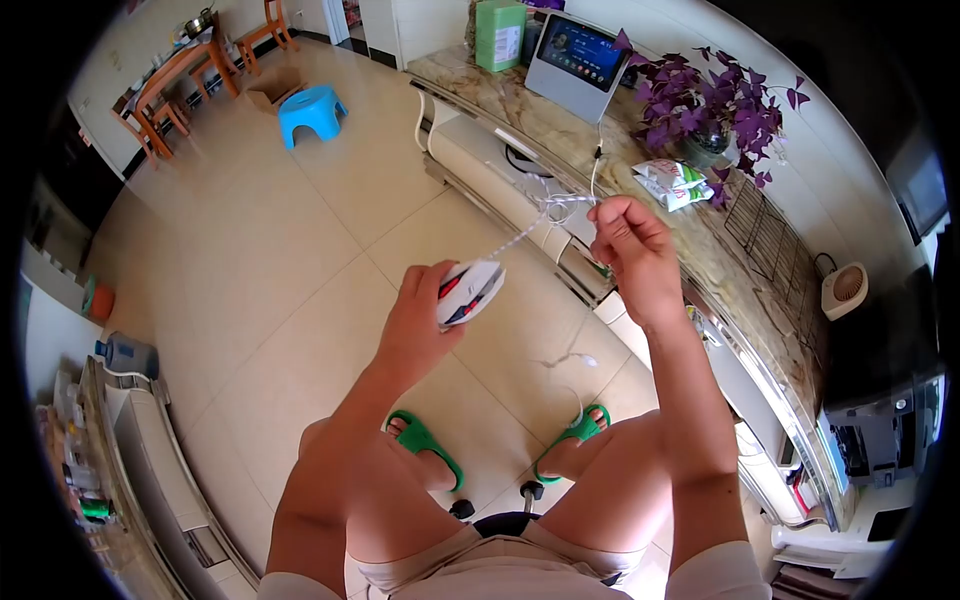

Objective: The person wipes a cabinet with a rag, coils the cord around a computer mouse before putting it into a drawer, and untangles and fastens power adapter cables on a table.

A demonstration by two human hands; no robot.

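Note:
My left hand (418,310) is wrapped round a white computer mouse (471,292) with red and dark markings, held above the floor. A pale braided cord (515,238) runs from the mouse up to a loose tangle of loops. At that tangle, the fingers of my right hand (635,250) are pinched together on the cord, beside the counter's edge. Lower down, a blurred whitish cord end (585,360) hangs over the floor between my hands and my feet.
A marble-topped counter (455,68) on the right carries a smart display (577,62), a purple-leaved plant (705,105), a snack packet (672,183), a green box (498,35) and a wire rack (765,235). A blue stool (312,112) stands on the tiled floor.

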